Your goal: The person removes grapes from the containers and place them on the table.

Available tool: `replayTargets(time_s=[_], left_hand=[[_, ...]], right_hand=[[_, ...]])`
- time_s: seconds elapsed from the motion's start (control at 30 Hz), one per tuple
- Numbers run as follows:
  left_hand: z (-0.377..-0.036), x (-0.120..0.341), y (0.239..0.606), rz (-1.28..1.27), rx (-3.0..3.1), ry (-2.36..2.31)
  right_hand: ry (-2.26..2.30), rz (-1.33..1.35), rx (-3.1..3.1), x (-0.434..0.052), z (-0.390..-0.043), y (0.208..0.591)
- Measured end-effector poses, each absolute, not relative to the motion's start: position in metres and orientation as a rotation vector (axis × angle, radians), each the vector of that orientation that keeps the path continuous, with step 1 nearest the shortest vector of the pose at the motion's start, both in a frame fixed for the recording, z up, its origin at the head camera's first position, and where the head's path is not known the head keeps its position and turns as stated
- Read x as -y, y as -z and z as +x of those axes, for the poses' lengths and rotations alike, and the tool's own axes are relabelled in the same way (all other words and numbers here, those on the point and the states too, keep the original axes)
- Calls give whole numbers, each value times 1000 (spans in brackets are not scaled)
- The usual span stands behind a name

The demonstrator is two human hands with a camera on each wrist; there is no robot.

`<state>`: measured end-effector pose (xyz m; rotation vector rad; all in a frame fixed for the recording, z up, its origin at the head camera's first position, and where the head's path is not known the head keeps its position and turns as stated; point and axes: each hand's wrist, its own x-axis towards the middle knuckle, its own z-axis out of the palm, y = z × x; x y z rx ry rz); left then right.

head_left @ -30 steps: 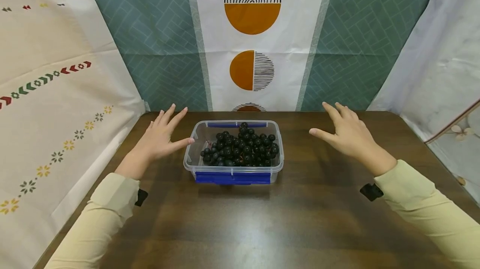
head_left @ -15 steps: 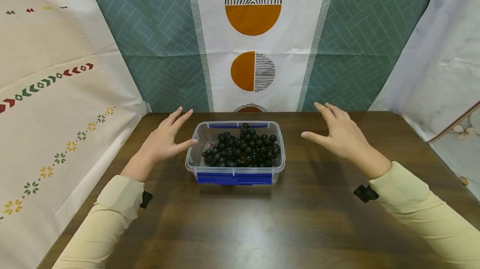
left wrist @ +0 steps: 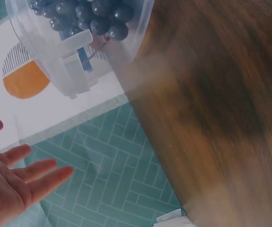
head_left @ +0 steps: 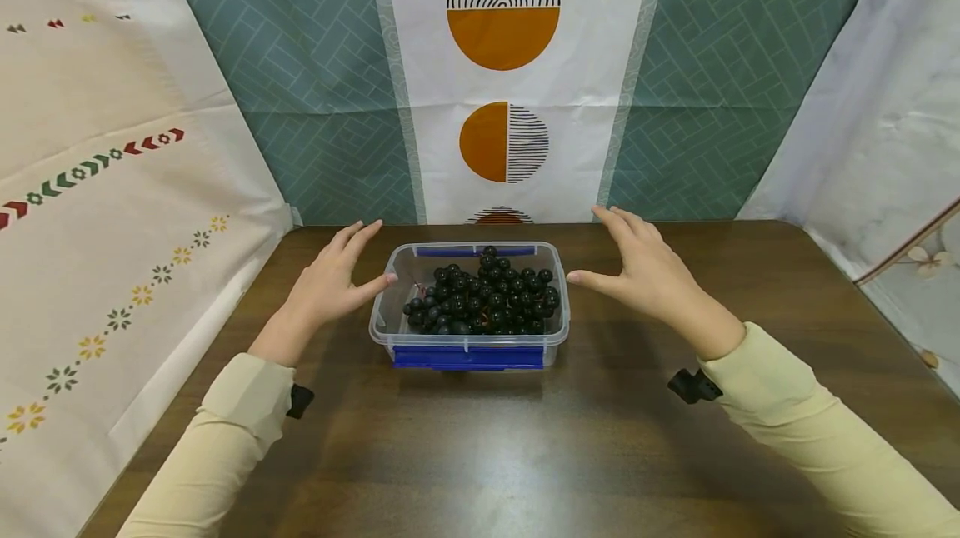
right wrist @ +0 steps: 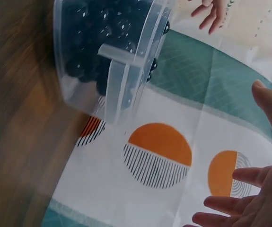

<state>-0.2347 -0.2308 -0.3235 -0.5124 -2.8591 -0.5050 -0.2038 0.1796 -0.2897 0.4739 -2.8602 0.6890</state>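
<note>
The open plastic container point(head_left: 465, 340) sits toward the far side of the counter point(head_left: 487, 446), with dark grapes point(head_left: 487, 296) heaped inside. The left hand point(head_left: 318, 288) and the right hand point(head_left: 648, 276) hang at its two sides, fingers wide and holding nothing. In the head view the left thumb overlaps the rim, but the left wrist view shows that hand apart from the wall.

From here the likeliest trouble, I judge, is a lopsided grip: if one hand presses before the other, the container could skid or turn on the smooth counter. A side clip point(right wrist: 119, 90) juts from the right wall — a hold on that alone might flex and slip. In the right wrist view a few grapes stand above the rim, so a tilt or hard squeeze could roll some out — no lid covers them
</note>
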Motion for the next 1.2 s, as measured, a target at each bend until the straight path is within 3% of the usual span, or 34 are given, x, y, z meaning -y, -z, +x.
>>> replayTargets(time_s=[1.2], left_hand=[[-247, 234, 338, -426, 2920, 859]], right_hand=[[-997, 618, 2933, -125, -239, 307]])
